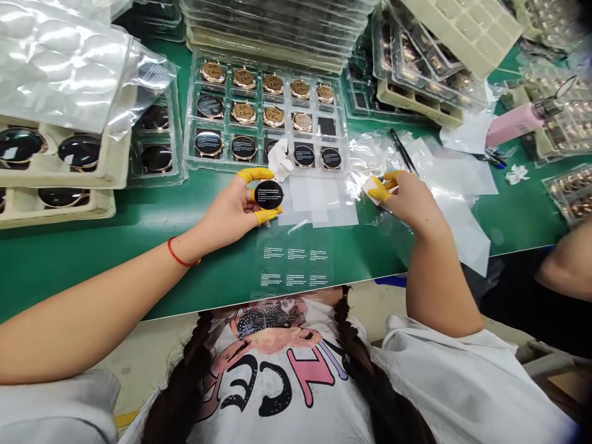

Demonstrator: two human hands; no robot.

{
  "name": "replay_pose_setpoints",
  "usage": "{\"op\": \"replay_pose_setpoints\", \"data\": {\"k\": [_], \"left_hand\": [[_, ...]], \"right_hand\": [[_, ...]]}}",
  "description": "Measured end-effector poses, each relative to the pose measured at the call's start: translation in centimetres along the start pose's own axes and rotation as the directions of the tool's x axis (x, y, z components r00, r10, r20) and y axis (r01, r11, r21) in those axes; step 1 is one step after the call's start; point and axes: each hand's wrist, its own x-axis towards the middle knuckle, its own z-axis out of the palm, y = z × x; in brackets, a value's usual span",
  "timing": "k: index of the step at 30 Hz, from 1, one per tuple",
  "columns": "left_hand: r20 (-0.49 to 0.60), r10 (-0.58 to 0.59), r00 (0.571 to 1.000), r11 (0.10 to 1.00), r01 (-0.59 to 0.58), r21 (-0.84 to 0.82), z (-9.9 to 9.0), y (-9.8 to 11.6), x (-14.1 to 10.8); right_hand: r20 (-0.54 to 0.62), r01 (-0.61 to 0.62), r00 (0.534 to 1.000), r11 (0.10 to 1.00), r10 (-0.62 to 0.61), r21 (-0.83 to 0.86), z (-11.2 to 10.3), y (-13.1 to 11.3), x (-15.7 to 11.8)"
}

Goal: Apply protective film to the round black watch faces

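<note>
Between the yellow-capped thumb and finger of my left hand point(238, 209) is a round black watch face point(269, 195) with small white print on it. My right hand point(407, 197), also in yellow finger cots, pinches a small white piece point(371, 187) that looks like a pad or folded paper. A crumpled white tissue point(280, 159) lies just above the watch face. Behind my hands stands a clear tray point(194, 161) with rows of round watch faces, some gold-backed, some black with print. A clear sheet of printed film point(296, 265) hangs over the table's front edge.
Stacked clear trays point(277, 31) rise at the back. Cream trays point(65, 179) with black watch faces stand at left. White sheets point(456, 203), a black pen-like tool point(401, 151) and a pink bottle point(513, 125) lie at right. Another person's arm point(571, 262) shows at far right.
</note>
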Motion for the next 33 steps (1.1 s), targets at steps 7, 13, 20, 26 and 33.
{"op": "replay_pose_setpoints", "data": {"k": [7,13,20,26,33], "left_hand": [[-0.005,-0.013,1.000,1.000,0.013,-0.013,0.0,0.0,-0.1],[-0.011,0.012,1.000,1.000,-0.013,-0.025,0.1,-0.1,-0.1],[0.005,0.012,1.000,0.997,-0.011,-0.082,-0.1,-0.2,0.2],[0.013,0.008,1.000,0.994,-0.006,-0.108,-0.1,-0.5,0.3],[-0.026,-0.038,0.999,0.999,0.037,-0.023,0.1,0.4,0.2]], "right_hand": [[-0.154,0.136,0.983,0.961,-0.100,0.241,-0.4,-3.5,-2.0],[-0.389,0.747,0.664,0.554,-0.638,0.368,2.6,-13.1,-5.5],[-0.418,0.809,0.582,0.547,-0.697,0.215,5.9,-16.0,-4.4],[-0.417,0.762,0.644,0.585,-0.642,0.276,6.1,-16.1,-2.7],[-0.393,0.767,0.640,0.575,-0.660,0.284,3.9,-15.5,-3.0]]}}
